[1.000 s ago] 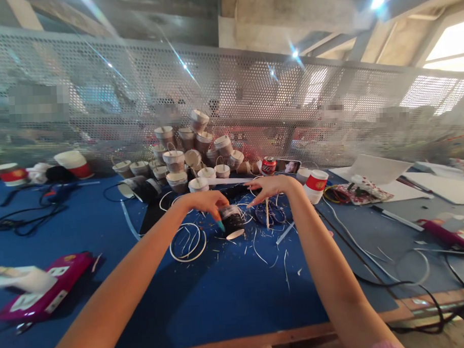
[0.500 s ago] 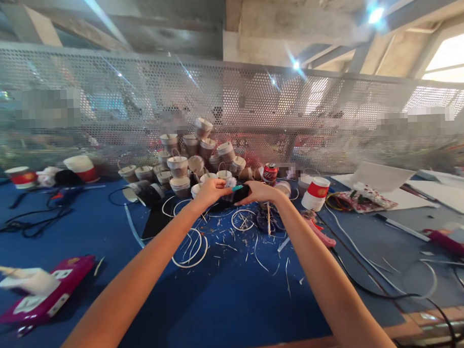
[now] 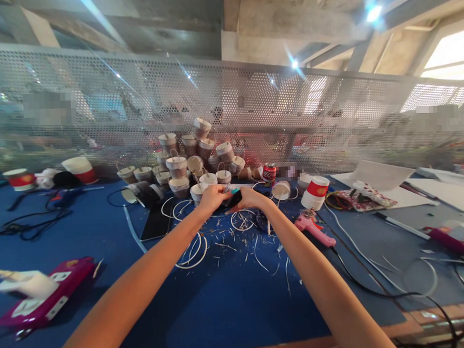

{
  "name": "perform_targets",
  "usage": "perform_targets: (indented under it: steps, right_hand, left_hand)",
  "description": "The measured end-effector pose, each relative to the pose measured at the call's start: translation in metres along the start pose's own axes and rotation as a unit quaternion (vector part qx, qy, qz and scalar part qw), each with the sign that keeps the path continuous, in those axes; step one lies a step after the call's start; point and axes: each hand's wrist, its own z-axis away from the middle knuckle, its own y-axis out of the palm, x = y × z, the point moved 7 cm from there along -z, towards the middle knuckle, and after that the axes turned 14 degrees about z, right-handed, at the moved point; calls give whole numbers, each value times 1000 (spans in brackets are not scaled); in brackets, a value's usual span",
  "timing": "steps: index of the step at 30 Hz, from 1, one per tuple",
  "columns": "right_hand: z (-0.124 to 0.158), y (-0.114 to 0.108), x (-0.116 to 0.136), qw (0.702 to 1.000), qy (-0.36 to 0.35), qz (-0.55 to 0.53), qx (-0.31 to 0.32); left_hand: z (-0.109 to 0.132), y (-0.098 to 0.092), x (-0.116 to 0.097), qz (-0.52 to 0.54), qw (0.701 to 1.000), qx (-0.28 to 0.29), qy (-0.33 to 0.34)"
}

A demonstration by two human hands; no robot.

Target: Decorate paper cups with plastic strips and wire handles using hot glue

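Observation:
My left hand point(image 3: 213, 199) and my right hand point(image 3: 249, 199) meet over the middle of the blue table, both closed. Between them is a small dark thing point(image 3: 236, 198) with a teal part on top; its kind is hidden by my fingers. The right hand grips its dark side, while the left fingertips reach the teal end. Just behind the hands stand several small bucket-like cups point(image 3: 177, 167) with wire handles, piled up. Loops of white cord point(image 3: 242, 220) and short cut scraps lie in front. Another such cup point(image 3: 281, 190) lies tipped beyond my right wrist.
A pink glue gun point(image 3: 313, 231) lies right of my right forearm, its cable trailing to the front edge. A red soda can point(image 3: 269, 172) and a red-and-white paper cup point(image 3: 315, 193) stand behind. A purple power strip point(image 3: 49, 294) sits front left, a black phone-like slab point(image 3: 156, 222) left of centre.
Both hands have shifted slightly left with the dark thing between them. The right forearm has moved left too, so more of the pink glue gun shows.

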Motion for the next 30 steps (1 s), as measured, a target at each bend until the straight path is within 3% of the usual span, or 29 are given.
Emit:
perform_targets:
  steps: [2,5,7,9,14,17,19,21,23,25,28,30]
  right_hand:
    - [0,3,-4,1000,15,-1,21]
    - [2,3,-11,998,42,7,44]
    - [2,2,-12,998,36,12,45]
    - [1,2,-10,999,19,22,34]
    - [-3,4,-10,996,39,79,-22]
    - [-3,3,-10,992,59,104,-37]
    - [-2,4,-10,991,65,114,-25]
    - [-3,6,-10,991,61,116,-7]
    - [-4,9,-10,992,60,114,-2]
    - [-4,10,-11,991,68,115,-6]
    - [-2,12,-7,989,81,122,-23]
    - [1,10,0,985,81,146,-44]
  left_hand:
    - [2,6,-1,40,997,58,-34]
    - [8,19,-6,105,972,192,-90]
    - [11,22,-10,118,962,228,-94]
    - [8,18,-11,93,974,196,-72]
    - [3,6,-7,-40,998,48,-6]
    - [3,3,-6,-37,999,31,3]
    - [4,10,-4,19,994,109,-24]
    - [10,21,-4,76,968,229,-66]
    - [15,27,-4,94,947,291,-93]
    - [12,23,-4,77,959,255,-93]
    - [4,11,-2,41,991,114,-62]
    - [2,6,3,39,996,42,-64]
